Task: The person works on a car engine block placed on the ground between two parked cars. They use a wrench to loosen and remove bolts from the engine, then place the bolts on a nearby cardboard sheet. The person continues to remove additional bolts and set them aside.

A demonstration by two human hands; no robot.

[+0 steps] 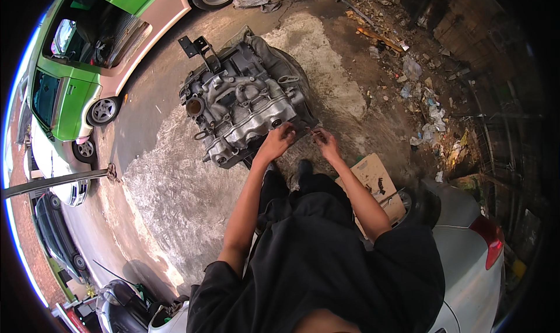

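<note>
A grey metal car engine rests on the ground in front of me, on top of something dark and rounded. My left hand is at its near right corner, fingers curled in against the metal edge. Just to the right, beside the same corner, my right hand has its fingers pinched together. Whatever lies between the fingers of either hand is too small to make out. A black bracket stands up from the engine's far left side, and a round open port faces up at its left.
A flat cardboard sheet with small dark parts lies right of my legs, by a silver car. A green and cream van stands at the far left. Rubble and litter line the right side. A metal bar juts in from the left.
</note>
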